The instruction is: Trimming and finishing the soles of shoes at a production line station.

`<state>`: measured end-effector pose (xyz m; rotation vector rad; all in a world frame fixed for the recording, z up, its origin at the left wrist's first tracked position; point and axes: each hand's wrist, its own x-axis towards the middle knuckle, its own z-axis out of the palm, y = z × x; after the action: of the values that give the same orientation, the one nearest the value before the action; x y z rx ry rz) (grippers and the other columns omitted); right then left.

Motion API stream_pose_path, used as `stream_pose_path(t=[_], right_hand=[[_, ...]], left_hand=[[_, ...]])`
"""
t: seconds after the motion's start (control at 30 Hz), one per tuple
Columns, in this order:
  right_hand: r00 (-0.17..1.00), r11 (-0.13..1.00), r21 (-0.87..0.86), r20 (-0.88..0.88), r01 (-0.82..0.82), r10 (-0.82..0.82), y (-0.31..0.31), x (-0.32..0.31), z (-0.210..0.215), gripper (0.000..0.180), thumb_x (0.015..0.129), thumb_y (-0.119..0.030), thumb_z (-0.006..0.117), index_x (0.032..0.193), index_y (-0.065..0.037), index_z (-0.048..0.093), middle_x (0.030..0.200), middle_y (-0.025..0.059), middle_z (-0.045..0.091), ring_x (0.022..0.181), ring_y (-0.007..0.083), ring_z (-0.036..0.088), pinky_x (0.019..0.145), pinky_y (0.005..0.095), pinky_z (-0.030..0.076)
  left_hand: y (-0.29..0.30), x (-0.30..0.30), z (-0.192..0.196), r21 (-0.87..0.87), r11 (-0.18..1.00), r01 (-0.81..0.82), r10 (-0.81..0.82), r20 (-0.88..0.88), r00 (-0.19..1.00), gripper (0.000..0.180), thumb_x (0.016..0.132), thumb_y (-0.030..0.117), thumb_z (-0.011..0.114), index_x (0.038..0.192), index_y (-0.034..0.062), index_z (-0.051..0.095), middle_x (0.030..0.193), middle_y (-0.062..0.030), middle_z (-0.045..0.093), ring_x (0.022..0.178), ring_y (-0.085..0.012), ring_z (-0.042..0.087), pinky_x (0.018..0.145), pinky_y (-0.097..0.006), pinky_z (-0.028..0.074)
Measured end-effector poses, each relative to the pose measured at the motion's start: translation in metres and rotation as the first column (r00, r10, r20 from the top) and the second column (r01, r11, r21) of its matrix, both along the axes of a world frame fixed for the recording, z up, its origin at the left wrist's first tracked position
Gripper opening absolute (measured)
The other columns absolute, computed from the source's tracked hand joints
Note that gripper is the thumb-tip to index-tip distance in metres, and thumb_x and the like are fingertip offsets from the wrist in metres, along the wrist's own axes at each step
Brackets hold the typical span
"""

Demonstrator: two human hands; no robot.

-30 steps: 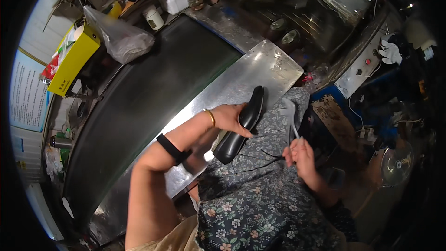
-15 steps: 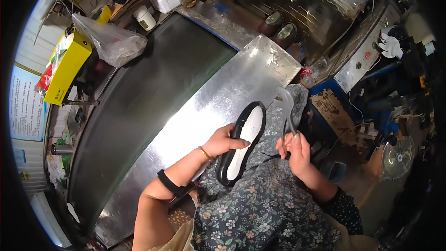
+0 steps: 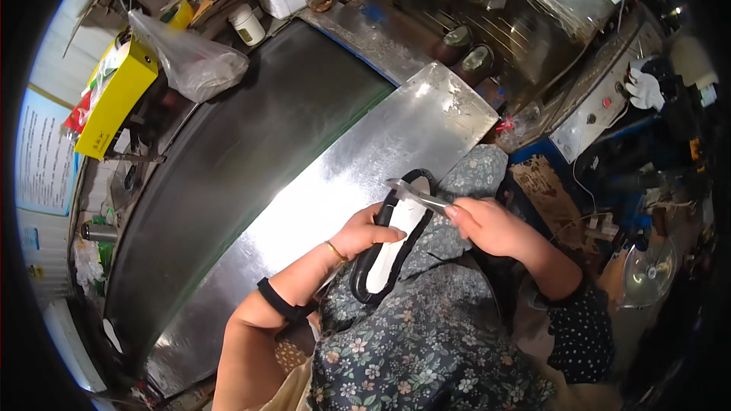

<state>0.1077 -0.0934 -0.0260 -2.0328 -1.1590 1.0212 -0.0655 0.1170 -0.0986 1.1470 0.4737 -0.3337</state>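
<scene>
My left hand [image 3: 367, 234] is closed around the side of a black shoe upper [image 3: 367, 270], bottom side up, with its thumb on the white insole [image 3: 403, 221]. The shoe is held over my lap against the floral apron [image 3: 411, 335]. My right hand [image 3: 491, 227] is wrapped around the handle of a slim metal hand tool [image 3: 426, 198]. Its head lies across the upper end of the shoe, over the black rim and white insole. Whether this tool is a hammer or pincers is not clear.
A shiny metal plate [image 3: 327, 175] lies left of the shoe, beside a dark conveyor belt [image 3: 251, 122]. At the far left are a yellow box [image 3: 122, 99] and a plastic bag [image 3: 194, 68]. Two dark shoes [image 3: 474, 61] stand at the back; a fan [image 3: 649, 272] is at right.
My right hand has moved up and left, bringing the metal tool from beside the shoe onto its upper end. The left hand and the shoe stay nearly in place.
</scene>
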Motion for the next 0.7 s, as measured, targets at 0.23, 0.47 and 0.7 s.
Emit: stream_pose_path(t=[0.23, 0.47, 0.7], right_hand=[[0.975, 0.979, -0.189, -0.191, 0.077, -0.113, 0.002, -0.002, -0.002, 0.030, 0.105, -0.026, 0.044, 0.090, -0.001, 0.053, 0.069, 0.0121, 0.060, 0.063, 0.0252, 0.061, 0.061, 0.0383, 0.048], [0.982, 0.997, -0.061, 0.176, -0.054, 0.064, -0.002, -0.019, -0.007, 0.030, 0.103, -0.029, 0.047, 0.094, -0.001, 0.054, 0.073, 0.0202, 0.062, 0.071, 0.0389, 0.063, 0.063, 0.0431, 0.048], [0.977, 0.992, 0.119, 0.215, -0.034, 0.008, 0.004, -0.032, 0.003, 0.026, 0.102, -0.027, 0.050, 0.094, -0.002, 0.052, 0.069, 0.0228, 0.059, 0.070, 0.0459, 0.061, 0.061, 0.0510, 0.046]], left_hand=[[-0.002, 0.000, -0.003, -0.028, 1.000, 0.002, -0.002, 0.006, 1.000, 0.053, 0.078, 0.013, 0.077, 0.124, -0.0017, 0.054, 0.101, -0.0083, 0.065, 0.090, -0.0173, 0.063, 0.080, -0.031, 0.053], [-0.002, 0.001, 0.001, 0.000, 0.998, 0.056, -0.056, -0.068, 0.996, 0.052, 0.078, 0.015, 0.077, 0.123, -0.0008, 0.056, 0.101, -0.0087, 0.066, 0.089, -0.0174, 0.064, 0.080, -0.030, 0.053], [-0.004, 0.000, 0.003, -0.037, 0.999, -0.001, -0.002, -0.073, 0.997, 0.053, 0.078, 0.014, 0.078, 0.122, -0.0029, 0.056, 0.099, -0.0095, 0.066, 0.089, -0.0184, 0.065, 0.078, -0.030, 0.053]])
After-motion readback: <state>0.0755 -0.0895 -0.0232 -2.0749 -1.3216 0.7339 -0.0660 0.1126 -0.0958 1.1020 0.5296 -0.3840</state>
